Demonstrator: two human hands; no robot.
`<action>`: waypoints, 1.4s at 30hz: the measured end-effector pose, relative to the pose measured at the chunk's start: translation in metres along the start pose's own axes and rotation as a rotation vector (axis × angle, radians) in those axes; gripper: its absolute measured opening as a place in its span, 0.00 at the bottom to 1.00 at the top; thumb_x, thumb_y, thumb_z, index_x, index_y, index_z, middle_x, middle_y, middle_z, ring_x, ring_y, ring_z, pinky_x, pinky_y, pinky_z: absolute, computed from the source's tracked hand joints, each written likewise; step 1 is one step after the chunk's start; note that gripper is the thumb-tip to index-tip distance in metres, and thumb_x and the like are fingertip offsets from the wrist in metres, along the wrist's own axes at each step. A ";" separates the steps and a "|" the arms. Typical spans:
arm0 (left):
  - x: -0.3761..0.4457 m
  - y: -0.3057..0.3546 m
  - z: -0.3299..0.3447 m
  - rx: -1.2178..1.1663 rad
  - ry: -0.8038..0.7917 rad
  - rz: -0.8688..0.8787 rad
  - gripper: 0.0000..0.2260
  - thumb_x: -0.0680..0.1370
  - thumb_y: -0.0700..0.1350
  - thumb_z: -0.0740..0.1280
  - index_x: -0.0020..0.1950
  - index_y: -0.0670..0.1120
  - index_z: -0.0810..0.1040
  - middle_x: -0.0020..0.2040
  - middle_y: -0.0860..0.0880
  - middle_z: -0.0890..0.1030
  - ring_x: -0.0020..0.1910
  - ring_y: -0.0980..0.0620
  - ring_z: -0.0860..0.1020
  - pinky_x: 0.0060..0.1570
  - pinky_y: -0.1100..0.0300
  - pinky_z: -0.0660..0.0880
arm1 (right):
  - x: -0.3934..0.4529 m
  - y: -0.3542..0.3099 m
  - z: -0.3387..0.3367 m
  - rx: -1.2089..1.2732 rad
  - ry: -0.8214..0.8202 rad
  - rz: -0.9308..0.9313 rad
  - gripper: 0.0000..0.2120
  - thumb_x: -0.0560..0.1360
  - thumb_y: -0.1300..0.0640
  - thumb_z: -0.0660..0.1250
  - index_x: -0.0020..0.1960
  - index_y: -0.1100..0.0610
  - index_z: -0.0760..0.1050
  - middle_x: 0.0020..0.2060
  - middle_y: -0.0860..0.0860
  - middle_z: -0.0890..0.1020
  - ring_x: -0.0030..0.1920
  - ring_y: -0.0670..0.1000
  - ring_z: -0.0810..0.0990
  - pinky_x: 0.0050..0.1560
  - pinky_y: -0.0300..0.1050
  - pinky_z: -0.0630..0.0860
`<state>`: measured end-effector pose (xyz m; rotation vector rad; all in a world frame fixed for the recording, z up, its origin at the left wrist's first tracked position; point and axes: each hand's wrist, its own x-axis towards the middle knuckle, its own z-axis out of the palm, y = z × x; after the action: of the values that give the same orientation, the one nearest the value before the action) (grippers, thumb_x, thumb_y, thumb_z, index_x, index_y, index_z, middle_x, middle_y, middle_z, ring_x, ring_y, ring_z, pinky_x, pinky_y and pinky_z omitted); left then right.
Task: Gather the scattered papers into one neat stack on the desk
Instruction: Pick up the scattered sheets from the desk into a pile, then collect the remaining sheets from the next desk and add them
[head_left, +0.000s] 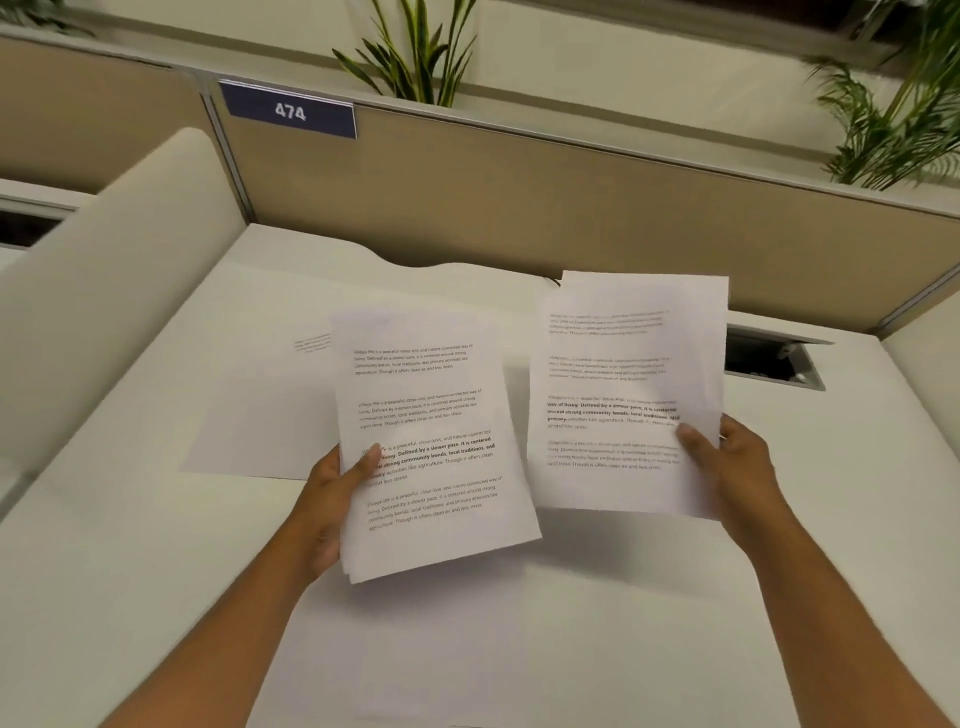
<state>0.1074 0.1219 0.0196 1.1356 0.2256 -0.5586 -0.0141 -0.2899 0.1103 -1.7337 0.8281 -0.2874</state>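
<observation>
My left hand (332, 499) grips a small bundle of printed sheets (431, 415) by its left edge, thumb on top, held above the white desk (623, 623). My right hand (727, 457) pinches another set of printed sheets (623, 364) at its lower right edge, also lifted off the desk. The two bundles hang side by side with a narrow gap between them. One more printed sheet (260, 405) lies flat on the desk at the left, partly hidden behind the left bundle.
A beige partition (519, 192) with a blue "474" sign (288, 110) closes off the back of the desk. A padded divider (114, 291) rises on the left. An open cable hatch (769, 358) sits at the back right. Plants (893, 119) stand behind the partition.
</observation>
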 end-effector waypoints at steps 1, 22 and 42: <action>0.000 0.001 0.000 -0.003 0.000 -0.004 0.17 0.82 0.49 0.73 0.71 0.51 0.84 0.65 0.43 0.90 0.59 0.40 0.90 0.48 0.44 0.89 | -0.009 -0.007 0.004 0.007 -0.032 -0.012 0.08 0.82 0.53 0.71 0.60 0.49 0.83 0.53 0.47 0.90 0.49 0.54 0.90 0.50 0.53 0.86; -0.052 0.005 0.038 0.128 -0.004 0.036 0.22 0.82 0.58 0.73 0.74 0.52 0.82 0.68 0.46 0.89 0.64 0.41 0.89 0.56 0.44 0.88 | -0.067 -0.001 0.126 -0.119 -0.359 -0.144 0.18 0.78 0.53 0.75 0.60 0.47 0.68 0.53 0.39 0.82 0.46 0.38 0.86 0.38 0.31 0.79; -0.098 0.022 -0.075 0.083 0.232 0.171 0.20 0.86 0.35 0.66 0.78 0.45 0.79 0.68 0.43 0.88 0.64 0.40 0.88 0.56 0.48 0.89 | -0.060 0.062 0.165 -0.879 -0.595 -0.185 0.34 0.64 0.49 0.83 0.66 0.53 0.76 0.56 0.52 0.82 0.59 0.58 0.79 0.59 0.50 0.76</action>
<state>0.0441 0.2261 0.0492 1.2869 0.3037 -0.2866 0.0145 -0.1343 0.0114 -2.5238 0.3471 0.5443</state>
